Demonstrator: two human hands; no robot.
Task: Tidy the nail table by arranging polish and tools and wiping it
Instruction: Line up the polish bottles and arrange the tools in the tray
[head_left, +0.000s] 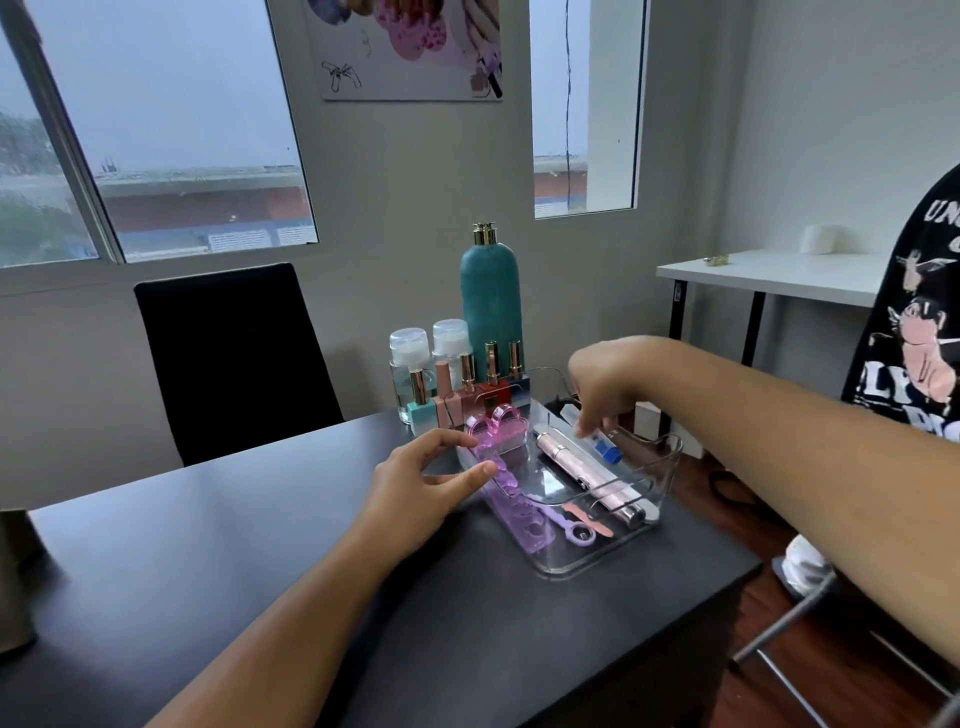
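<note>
Two risks noted. Clear tray sat near the right edge of the bench; a push from the left hand could slide it off. Polish bottles stood upright just behind the tray; a nudge could topple them. Left hand: fingers spread and relaxed, tips at the tray's left rim, gripping nothing. Right hand: fingers pointed down into the tray, tips at the blue-capped tube; whether it was pinched or merely touched could not be told.
</note>
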